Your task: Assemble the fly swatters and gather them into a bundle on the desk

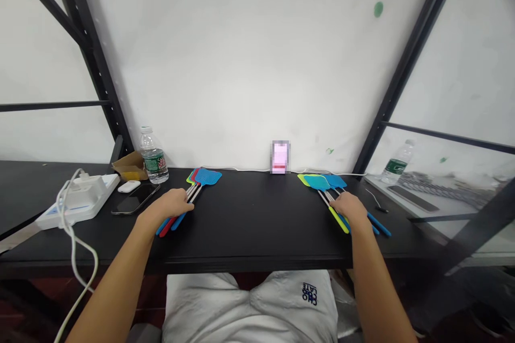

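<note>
Two bundles of fly swatters lie on a black table. The left bundle has blue, red and green-yellow heads with metal rods and coloured handles. My left hand is closed over its handles. The right bundle has blue, teal and yellow-green heads. Over the rods and handles of that bundle rests my right hand, its fingers curled around them.
A water bottle, a cardboard scrap, a white earbud case, a dark phone and a white power strip with cable sit at the left. A small pink card stands by the wall. Black shelf posts flank the table; another bottle is at right.
</note>
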The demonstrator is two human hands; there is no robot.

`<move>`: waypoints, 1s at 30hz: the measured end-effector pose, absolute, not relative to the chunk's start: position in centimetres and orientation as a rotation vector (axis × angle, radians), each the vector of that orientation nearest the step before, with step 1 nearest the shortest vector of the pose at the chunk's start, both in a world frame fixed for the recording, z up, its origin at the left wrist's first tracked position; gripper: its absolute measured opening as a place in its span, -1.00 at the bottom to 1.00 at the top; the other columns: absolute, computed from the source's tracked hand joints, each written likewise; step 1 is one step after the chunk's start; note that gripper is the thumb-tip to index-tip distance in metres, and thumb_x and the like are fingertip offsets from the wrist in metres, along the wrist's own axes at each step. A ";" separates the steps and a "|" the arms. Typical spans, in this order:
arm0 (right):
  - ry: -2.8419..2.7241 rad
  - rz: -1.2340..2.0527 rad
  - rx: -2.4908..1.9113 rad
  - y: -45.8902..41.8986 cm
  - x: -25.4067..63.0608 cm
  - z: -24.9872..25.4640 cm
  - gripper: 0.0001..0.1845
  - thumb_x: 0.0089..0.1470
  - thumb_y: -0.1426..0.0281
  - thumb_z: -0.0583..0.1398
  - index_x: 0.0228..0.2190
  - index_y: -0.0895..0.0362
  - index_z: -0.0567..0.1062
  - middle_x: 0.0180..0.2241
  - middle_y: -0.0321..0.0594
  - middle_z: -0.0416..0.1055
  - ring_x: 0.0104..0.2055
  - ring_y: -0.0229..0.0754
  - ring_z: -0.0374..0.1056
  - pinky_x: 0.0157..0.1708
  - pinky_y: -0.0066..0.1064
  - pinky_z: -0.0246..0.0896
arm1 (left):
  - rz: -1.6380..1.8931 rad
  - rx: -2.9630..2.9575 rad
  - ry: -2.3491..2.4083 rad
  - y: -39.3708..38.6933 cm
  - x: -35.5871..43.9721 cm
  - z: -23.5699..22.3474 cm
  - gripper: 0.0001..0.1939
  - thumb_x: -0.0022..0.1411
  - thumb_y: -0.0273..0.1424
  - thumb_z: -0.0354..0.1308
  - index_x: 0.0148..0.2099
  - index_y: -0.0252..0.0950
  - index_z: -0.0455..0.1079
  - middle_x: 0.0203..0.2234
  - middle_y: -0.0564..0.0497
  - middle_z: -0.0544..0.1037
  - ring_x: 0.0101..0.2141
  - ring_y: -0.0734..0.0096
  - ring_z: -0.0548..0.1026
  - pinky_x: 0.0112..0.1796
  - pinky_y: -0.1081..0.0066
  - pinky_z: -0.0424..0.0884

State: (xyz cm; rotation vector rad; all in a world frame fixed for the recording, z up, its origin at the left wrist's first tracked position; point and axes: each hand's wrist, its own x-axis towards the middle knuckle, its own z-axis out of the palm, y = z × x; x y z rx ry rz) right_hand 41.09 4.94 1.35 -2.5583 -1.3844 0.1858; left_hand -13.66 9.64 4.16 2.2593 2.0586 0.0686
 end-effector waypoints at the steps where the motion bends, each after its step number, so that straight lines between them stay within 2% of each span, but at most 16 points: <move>1: -1.394 0.177 -2.560 4.9 40.8 1.4 -0.66 0.01 0.23 0.21 -0.23 0.20 0.55 -0.16 0.13 0.50 -0.05 0.17 0.44 -0.18 -0.18 0.34 | 0.062 2.247 2.063 9.5 -13.5 4.3 -0.77 0.00 -0.25 0.12 -0.58 -0.25 0.26 -0.56 -0.07 0.50 -0.49 0.24 0.48 -0.48 0.38 0.22; 7: -1.420 0.121 -2.565 4.4 39.6 1.9 -0.59 0.03 0.25 0.20 -0.14 0.25 0.52 -0.10 0.19 0.47 -0.01 0.15 0.42 -0.14 -0.21 0.32 | 0.057 2.154 2.079 9.4 -13.1 4.2 -0.82 -0.04 -0.29 0.14 -0.57 -0.26 0.30 -0.60 -0.06 0.49 -0.51 0.24 0.49 -0.46 0.38 0.26; 16: -1.464 0.041 -2.594 4.4 38.4 2.2 -0.61 0.08 0.32 0.19 -0.08 0.26 0.49 -0.02 0.23 0.42 0.03 0.13 0.39 -0.05 -0.19 0.28 | -0.002 2.238 2.149 10.3 -13.6 3.4 -0.75 -0.03 -0.20 0.14 -0.36 -0.28 0.39 -0.28 -0.22 0.58 -0.28 0.04 0.55 -0.42 0.35 0.31; 20: -1.506 0.042 -2.600 4.5 38.2 2.2 -0.64 0.08 0.37 0.17 -0.10 0.29 0.49 -0.02 0.22 0.43 0.04 0.15 0.40 -0.04 -0.18 0.28 | 0.006 2.141 2.230 9.6 -13.4 4.2 -0.59 -0.01 -0.08 0.15 -0.22 -0.29 0.40 -0.18 -0.27 0.56 -0.17 -0.06 0.53 -0.31 0.27 0.37; 25: -1.505 0.043 -2.598 4.7 38.6 1.8 -0.64 0.07 0.41 0.16 -0.09 0.28 0.50 -0.01 0.20 0.43 0.03 0.18 0.40 -0.04 -0.19 0.27 | 0.081 2.032 2.377 8.6 -12.8 4.8 -0.33 0.06 0.06 0.05 0.02 -0.38 0.32 -0.06 -0.37 0.48 -0.08 -0.21 0.47 -0.18 0.08 0.38; 30: -1.474 0.049 -2.594 4.9 38.9 1.5 -0.64 0.07 0.38 0.17 -0.11 0.29 0.49 -0.02 0.21 0.43 0.03 0.17 0.39 -0.04 -0.18 0.28 | 0.128 2.052 2.406 8.8 -12.6 4.2 -0.18 0.05 0.16 -0.01 0.07 -0.46 0.31 0.03 -0.45 0.38 0.00 -0.26 0.40 -0.09 0.02 0.34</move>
